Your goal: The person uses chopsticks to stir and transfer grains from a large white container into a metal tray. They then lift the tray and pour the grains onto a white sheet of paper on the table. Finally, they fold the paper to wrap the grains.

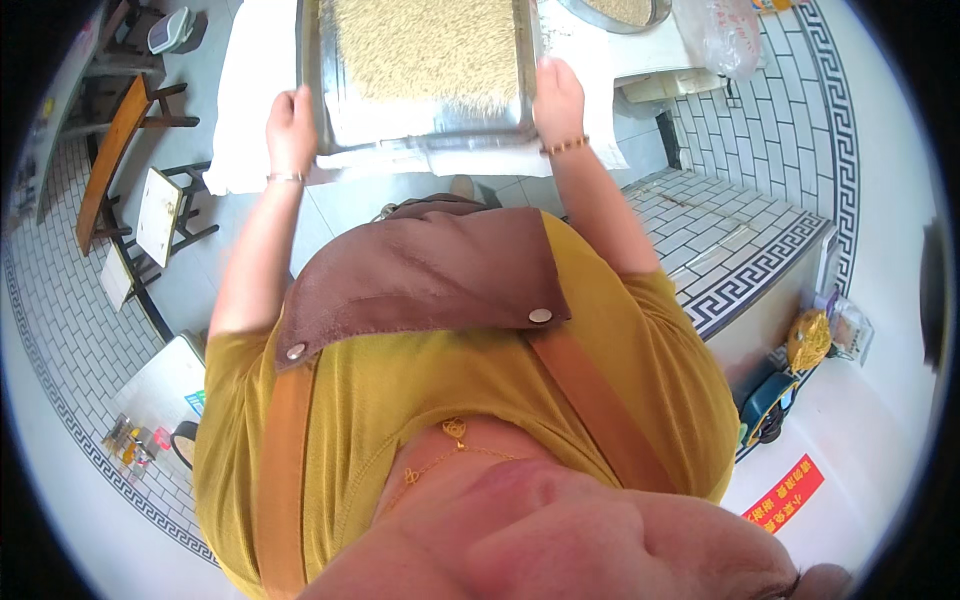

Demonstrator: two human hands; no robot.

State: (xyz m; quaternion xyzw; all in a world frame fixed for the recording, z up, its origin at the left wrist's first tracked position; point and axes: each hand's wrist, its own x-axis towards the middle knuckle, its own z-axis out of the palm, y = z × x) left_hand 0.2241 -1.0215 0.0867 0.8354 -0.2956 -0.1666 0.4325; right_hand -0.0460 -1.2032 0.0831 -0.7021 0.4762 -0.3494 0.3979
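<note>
A rectangular metal tray (360, 127) is held between my two hands at the top of the view, over a white cloth (255, 90). Pale grain (435, 52) covers most of its bottom, leaving a strip of bare metal along the near side. My left hand (292, 131) grips the left rim. On the opposite rim is my right hand (559, 105), with a beaded bracelet at its wrist. The tray's far end lies outside the picture. Whether the tray rests on the cloth or is lifted, I cannot tell.
A round metal sieve or pan (660, 15) with grain stands at the upper right, beside a clear plastic bag (724, 37). A tiled ledge (720, 217) runs along my right. Wooden benches (112, 165) and a white-topped stool (157, 217) stand on the left.
</note>
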